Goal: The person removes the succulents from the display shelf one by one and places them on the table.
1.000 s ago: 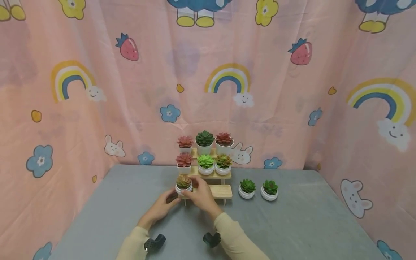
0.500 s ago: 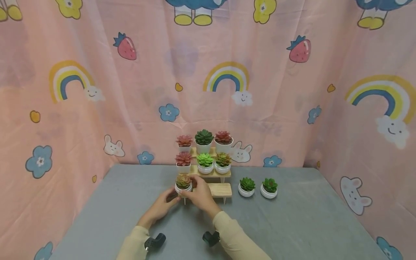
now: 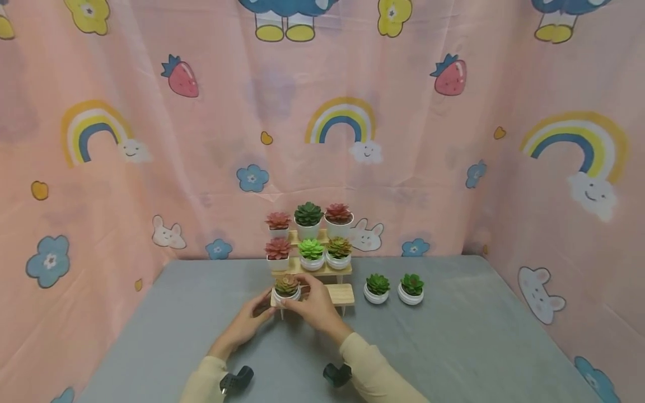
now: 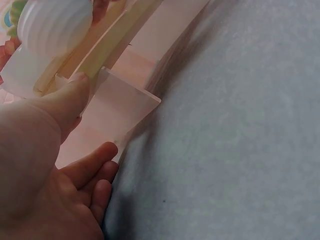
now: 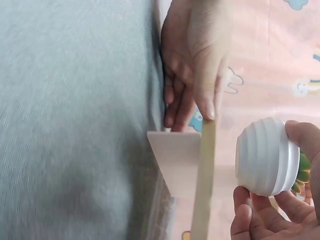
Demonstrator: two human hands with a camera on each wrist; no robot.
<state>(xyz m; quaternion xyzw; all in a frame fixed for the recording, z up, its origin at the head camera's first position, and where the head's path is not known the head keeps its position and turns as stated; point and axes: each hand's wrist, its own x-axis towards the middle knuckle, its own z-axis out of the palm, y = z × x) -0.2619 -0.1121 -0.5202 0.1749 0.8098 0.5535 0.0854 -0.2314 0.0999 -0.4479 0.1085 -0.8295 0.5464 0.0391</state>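
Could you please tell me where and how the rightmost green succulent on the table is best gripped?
The rightmost green succulent is probably best pinched at opposite sides of its round white pot, coming from the right: it stands upright, its leaves spread over the top, and the neighbouring green succulent stands close on its left.

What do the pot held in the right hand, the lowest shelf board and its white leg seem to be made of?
Pot: ceramic or plastic, I cannot tell which; smooth, white, soft sheen, regular ridges.
Board: probably wood, matt; pale tan with faint streaks.
Leg: perhaps plastic or painted wood, matt-looking; flat, thin, no grain visible.
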